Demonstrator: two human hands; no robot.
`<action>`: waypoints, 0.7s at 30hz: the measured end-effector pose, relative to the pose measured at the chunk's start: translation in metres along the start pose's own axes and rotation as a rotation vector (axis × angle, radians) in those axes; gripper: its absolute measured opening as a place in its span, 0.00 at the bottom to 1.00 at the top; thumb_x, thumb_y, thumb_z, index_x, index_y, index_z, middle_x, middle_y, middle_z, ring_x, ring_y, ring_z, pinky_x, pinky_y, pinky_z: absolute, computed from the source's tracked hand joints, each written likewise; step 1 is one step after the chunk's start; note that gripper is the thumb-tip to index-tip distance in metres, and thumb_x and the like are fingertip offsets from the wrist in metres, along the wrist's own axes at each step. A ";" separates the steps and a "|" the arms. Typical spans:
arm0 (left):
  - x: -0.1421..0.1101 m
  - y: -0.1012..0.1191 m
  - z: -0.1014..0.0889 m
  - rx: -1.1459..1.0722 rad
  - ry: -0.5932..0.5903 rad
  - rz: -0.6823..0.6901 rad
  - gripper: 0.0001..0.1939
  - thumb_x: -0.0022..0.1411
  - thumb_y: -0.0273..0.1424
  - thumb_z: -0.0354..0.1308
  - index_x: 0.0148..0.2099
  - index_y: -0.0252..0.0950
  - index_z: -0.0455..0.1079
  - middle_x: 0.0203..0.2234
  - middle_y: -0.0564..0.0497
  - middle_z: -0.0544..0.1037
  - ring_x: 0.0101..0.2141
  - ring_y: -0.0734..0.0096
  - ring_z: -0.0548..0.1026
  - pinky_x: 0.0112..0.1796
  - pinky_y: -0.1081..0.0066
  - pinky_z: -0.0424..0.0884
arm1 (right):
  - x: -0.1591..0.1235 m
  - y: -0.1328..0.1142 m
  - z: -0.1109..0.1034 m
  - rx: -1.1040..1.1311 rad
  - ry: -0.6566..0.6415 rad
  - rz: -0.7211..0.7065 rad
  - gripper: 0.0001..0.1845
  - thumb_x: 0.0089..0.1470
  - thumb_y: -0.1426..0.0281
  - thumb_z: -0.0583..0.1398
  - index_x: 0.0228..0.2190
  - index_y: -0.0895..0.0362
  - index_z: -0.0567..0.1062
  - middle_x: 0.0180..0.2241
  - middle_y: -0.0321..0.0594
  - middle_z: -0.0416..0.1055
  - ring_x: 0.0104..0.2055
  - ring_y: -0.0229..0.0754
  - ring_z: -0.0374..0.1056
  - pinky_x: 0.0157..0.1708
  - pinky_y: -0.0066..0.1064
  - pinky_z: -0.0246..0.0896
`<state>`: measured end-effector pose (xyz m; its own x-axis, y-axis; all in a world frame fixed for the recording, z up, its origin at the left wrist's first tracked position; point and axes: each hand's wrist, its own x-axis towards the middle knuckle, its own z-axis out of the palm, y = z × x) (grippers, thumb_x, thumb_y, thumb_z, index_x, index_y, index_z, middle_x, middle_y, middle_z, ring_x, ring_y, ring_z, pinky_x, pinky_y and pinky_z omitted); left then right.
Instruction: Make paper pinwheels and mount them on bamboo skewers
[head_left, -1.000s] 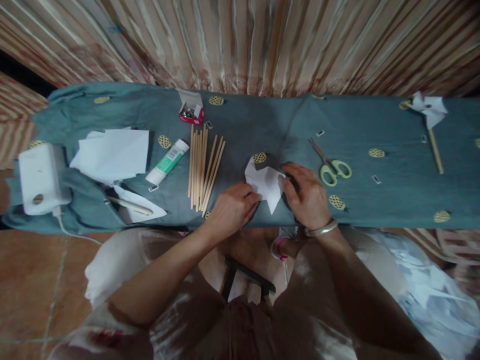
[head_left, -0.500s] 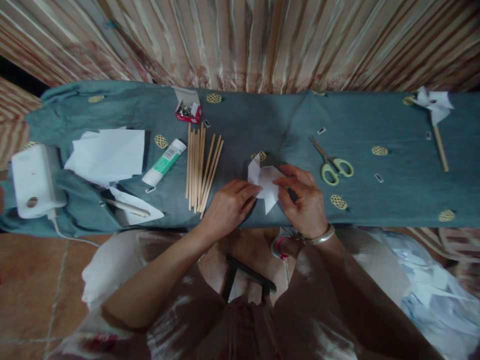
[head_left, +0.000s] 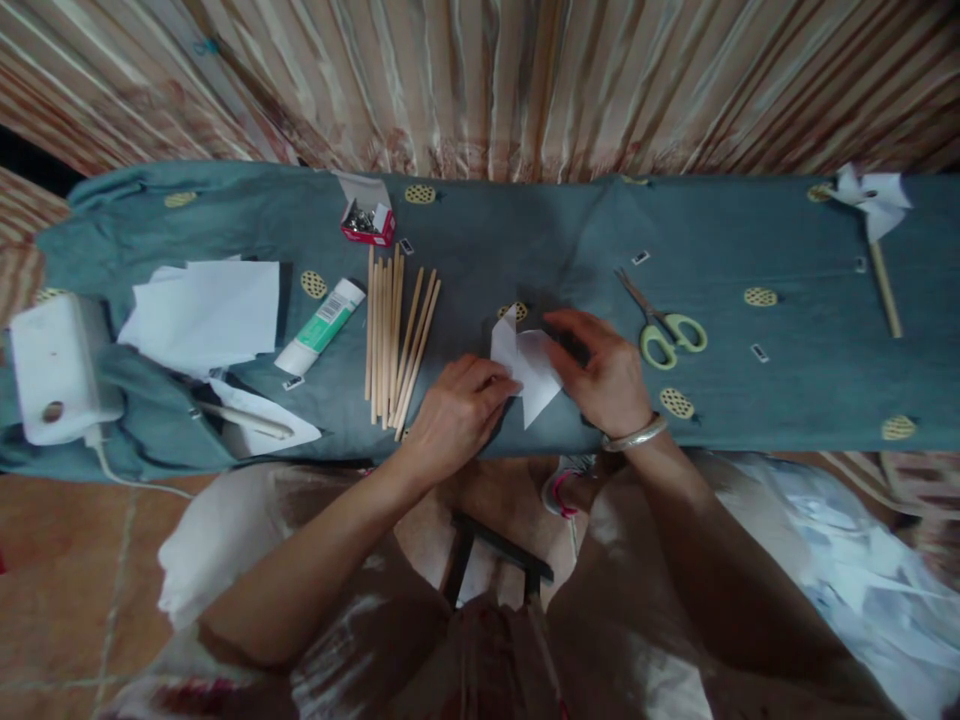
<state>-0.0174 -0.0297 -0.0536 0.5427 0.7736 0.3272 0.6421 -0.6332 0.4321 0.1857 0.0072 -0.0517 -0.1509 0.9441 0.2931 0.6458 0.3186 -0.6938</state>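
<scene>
Paper pinwheel [head_left: 537,370] sits pinched in your L hand [head_left: 456,412] grip, prob. to keep folds down. Your R hand [head_left: 611,380] grip's part-open at its edge, contact unclear.

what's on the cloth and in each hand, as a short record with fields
left hand: pinching folded white paper
right hand: open beside the paper's right edge, contact unclear
left of hands: wooden sticks, white-and-green tube, pile of white paper
beyond sticks: open red box of small metal pieces
right of hands: green-handled scissors; pinwheel on stick, farther right
surface: blue-green cloth
</scene>
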 end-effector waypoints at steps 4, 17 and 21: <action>0.000 0.000 -0.002 0.030 -0.002 0.001 0.11 0.68 0.26 0.52 0.46 0.32 0.75 0.41 0.44 0.77 0.41 0.63 0.72 0.40 0.63 0.70 | 0.003 -0.001 0.004 -0.012 -0.011 -0.018 0.09 0.55 0.72 0.60 0.37 0.54 0.79 0.40 0.42 0.79 0.44 0.47 0.74 0.48 0.43 0.69; 0.001 0.019 -0.002 0.028 -0.094 0.064 0.14 0.67 0.38 0.56 0.47 0.33 0.73 0.41 0.45 0.78 0.43 0.59 0.70 0.43 0.60 0.65 | -0.022 -0.006 -0.019 -0.166 -0.025 0.094 0.12 0.56 0.69 0.58 0.39 0.57 0.79 0.34 0.42 0.80 0.35 0.46 0.76 0.39 0.37 0.70; 0.003 0.019 -0.001 0.069 -0.098 0.071 0.12 0.66 0.35 0.57 0.46 0.32 0.73 0.39 0.46 0.78 0.42 0.59 0.70 0.42 0.60 0.64 | -0.021 -0.008 -0.020 -0.182 -0.027 0.056 0.10 0.56 0.69 0.58 0.37 0.57 0.79 0.35 0.43 0.80 0.36 0.48 0.74 0.41 0.40 0.69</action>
<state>-0.0041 -0.0390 -0.0439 0.6361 0.7227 0.2703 0.6341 -0.6892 0.3506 0.1985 -0.0171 -0.0391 -0.1293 0.9627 0.2376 0.7780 0.2470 -0.5776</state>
